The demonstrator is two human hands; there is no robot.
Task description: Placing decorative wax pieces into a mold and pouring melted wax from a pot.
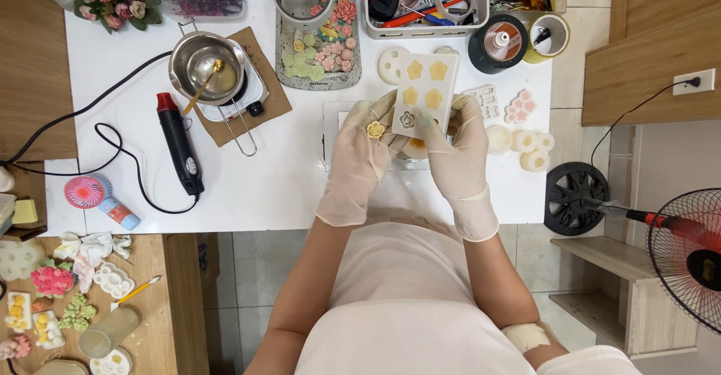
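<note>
Both gloved hands were raised together over the middle of the white surface [285,180], forearms coming up from the lower frame and bent in toward each other. The left hand [359,150] had its grip closed lightly around a small yellow flower [375,129], pinched at the fingertips, while its upper fingers also touched the left edge of the mold [425,90]. The right hand [457,146] had its grip closed on the lower right side of that white mold, thumb on the face and fingers behind it, holding it tilted up toward the camera. The mold sat just above centre of the frame, with four yellow flower shapes filling its upper pockets and one pale empty pocket lower down.

Further out, left of the hands, a black heat tool [180,146] lay on the surface, and a metal pot [206,61] sat on a small hot plate in the upper left. Above the mold was a tray of pink and green flowers [323,48]. White round molds [526,146] lay to the right.
</note>
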